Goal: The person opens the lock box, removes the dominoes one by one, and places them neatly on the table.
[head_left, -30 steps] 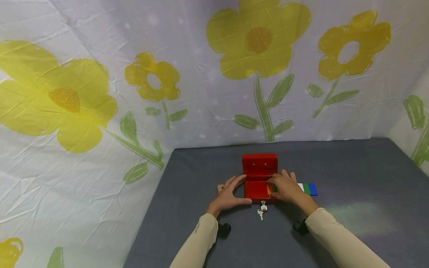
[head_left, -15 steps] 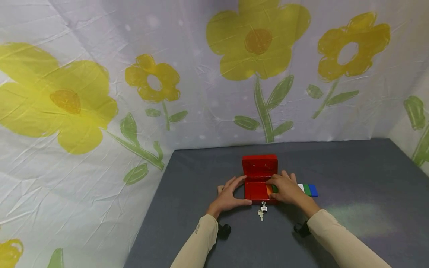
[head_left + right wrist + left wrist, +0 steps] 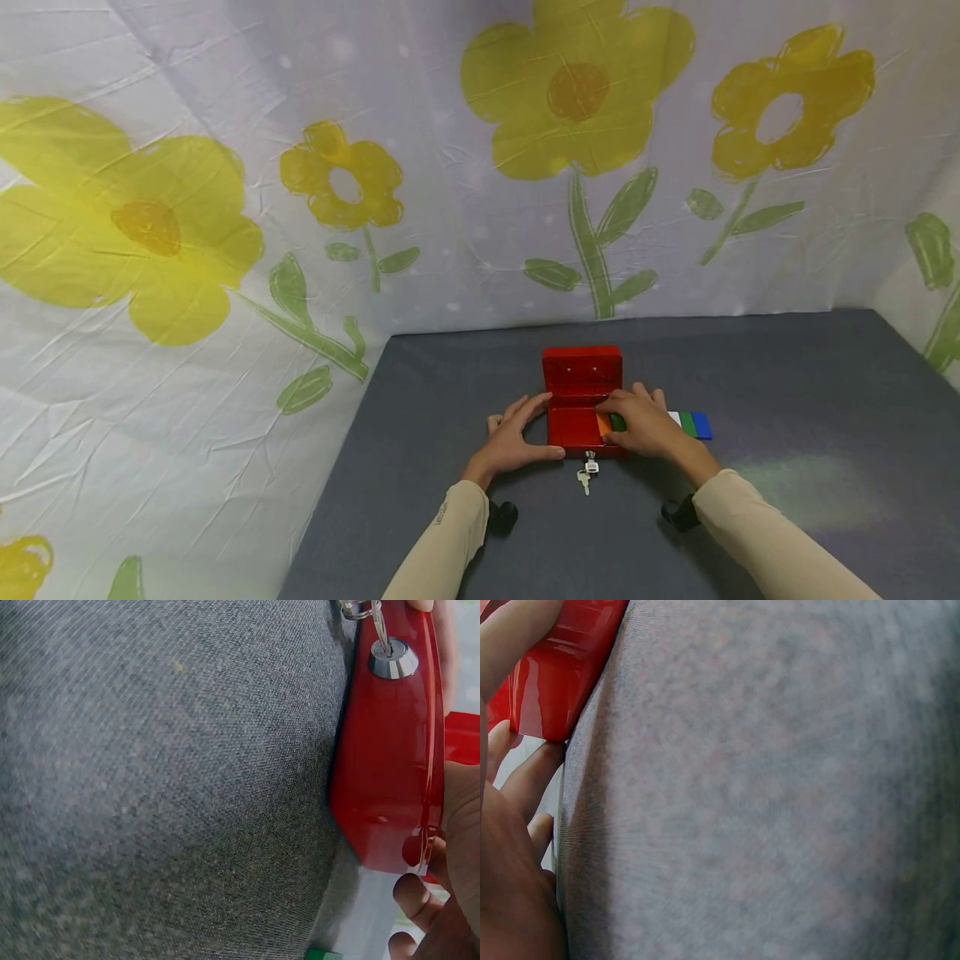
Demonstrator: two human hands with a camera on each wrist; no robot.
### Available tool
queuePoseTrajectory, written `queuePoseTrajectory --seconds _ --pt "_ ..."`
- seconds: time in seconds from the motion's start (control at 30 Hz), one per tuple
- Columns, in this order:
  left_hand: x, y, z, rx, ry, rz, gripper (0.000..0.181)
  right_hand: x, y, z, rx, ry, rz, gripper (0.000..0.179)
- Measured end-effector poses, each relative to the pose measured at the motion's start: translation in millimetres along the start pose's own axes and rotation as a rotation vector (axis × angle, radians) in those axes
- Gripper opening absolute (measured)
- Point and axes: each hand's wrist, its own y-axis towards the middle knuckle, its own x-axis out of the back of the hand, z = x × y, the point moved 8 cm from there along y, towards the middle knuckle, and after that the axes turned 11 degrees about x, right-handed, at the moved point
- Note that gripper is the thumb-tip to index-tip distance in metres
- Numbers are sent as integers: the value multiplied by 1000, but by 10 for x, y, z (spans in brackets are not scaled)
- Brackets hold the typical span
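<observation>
A red metal cash box (image 3: 573,429) stands on the grey table with its lid (image 3: 582,367) raised. Spread along its left side, my left hand (image 3: 510,446) holds the box, thumb at the front corner and fingers near the back corner. My right hand (image 3: 643,423) reaches over the right rim. Its thumb and forefinger pinch a small flat orange piece (image 3: 603,423) inside; a green piece (image 3: 617,422) shows beside it, mostly covered by the hand. In the right wrist view, a key sits in the front lock (image 3: 394,660); a second key (image 3: 584,482) hangs below.
Flat white, green and blue pieces (image 3: 688,424) lie in a row on the table right of the box, partly behind my right hand. A flower-printed cloth (image 3: 465,208) hangs behind the grey table (image 3: 787,375).
Almost nothing differs. Both hands keep their places at the cash box, and the right forearm has shifted very slightly to the right.
</observation>
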Motion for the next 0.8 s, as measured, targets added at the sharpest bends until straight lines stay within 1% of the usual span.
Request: queuePoseTrajectory --seconds 0.6,0.8 --pt "1 3 8 4 3 -4 93 45 -46 -13 -7 45 -24 45" --pt "-4 -3 9 2 -14 6 93 45 -71 -33 -2 55 -43 46"
